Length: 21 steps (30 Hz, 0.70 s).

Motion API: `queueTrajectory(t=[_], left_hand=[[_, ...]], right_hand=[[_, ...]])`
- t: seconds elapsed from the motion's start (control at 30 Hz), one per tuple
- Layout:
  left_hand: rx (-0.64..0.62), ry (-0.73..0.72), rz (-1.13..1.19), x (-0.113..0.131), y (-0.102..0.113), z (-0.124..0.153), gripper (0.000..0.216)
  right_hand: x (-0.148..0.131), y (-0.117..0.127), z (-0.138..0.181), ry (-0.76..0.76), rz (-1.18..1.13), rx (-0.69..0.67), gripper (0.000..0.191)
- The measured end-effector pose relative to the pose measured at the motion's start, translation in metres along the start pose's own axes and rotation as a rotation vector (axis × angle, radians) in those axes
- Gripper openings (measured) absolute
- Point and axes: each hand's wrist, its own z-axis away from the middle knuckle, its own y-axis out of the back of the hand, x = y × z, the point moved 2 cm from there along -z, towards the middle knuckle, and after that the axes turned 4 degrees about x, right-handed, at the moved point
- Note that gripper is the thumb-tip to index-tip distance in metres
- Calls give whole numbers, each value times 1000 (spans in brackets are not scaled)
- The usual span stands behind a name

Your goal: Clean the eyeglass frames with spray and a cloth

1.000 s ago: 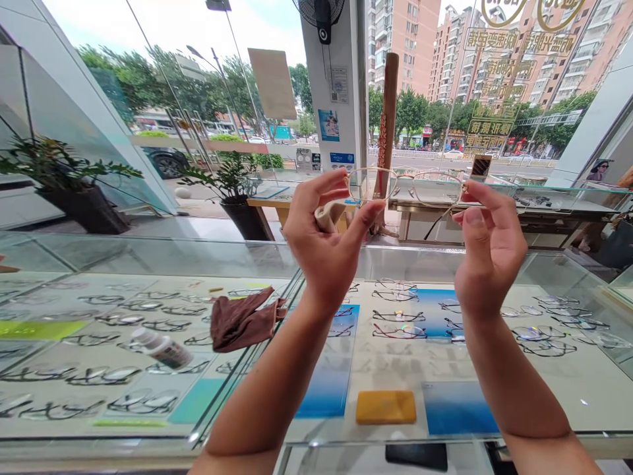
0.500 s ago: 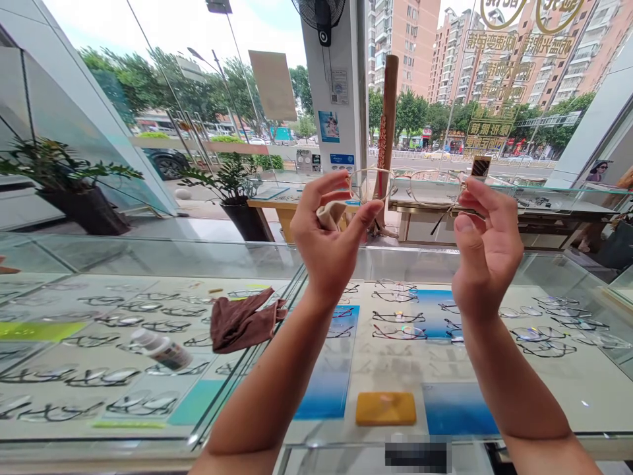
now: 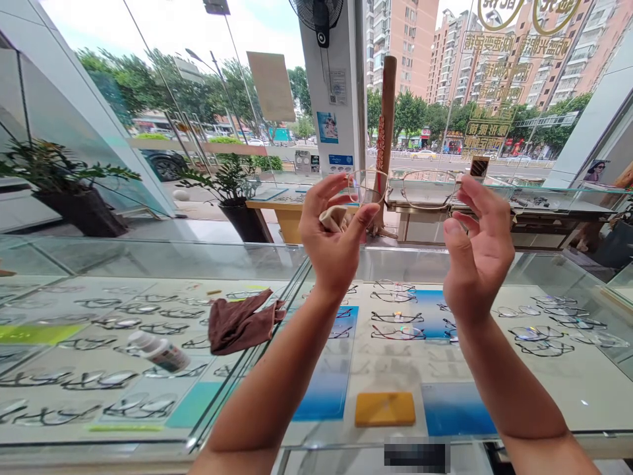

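Note:
Thin-rimmed eyeglasses (image 3: 428, 190) are held up level in front of me, lenses facing the window. My left hand (image 3: 332, 227) grips them at the left rim between thumb and fingers. Tucked in that same palm is a folded pale cloth (image 3: 334, 218). At the opposite end, my right hand (image 3: 477, 247) has its fingertips on the right corner of the frame, its fingers curled. Below my arms lie a brown cloth (image 3: 242, 323), a white bottle (image 3: 158, 349) on its side and a yellow-orange case-like block (image 3: 385, 409).
A glass display counter (image 3: 395, 448) spans the foreground, with rows of eyeglass frames (image 3: 398, 316) inside. Potted plants (image 3: 242, 198) and another display counter (image 3: 430, 218) stand farther off before the large windows. At the far left edge, part of another person's hand (image 3: 6, 272) shows.
Both hands have drawn slightly closer together, the right shifting left, and the eyeglasses have turned a little. The cloth stays in my left palm.

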Motion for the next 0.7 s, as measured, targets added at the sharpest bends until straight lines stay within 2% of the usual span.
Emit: queueTrajectory(t=[0.13,0.27,0.4,0.53,0.7], left_hand=[[40,-63,-44,-2,0,2,56],[16,-71,-48,-2,-2,4,53],[60,-100,-38,6,-3,6,52],[126,-137,-79,17,0,6,56],[136,-187,-88,21,0,6,55]], right_hand=[[-3,-2,1,-32,2,1,43],[-6,-2,2,-6,-12,18,43],[2,-3,3,-22,-37,14,44],[19,-4,-1,-122,-176,-9,38],[32,-2,-6,-234,-254,5,33]])
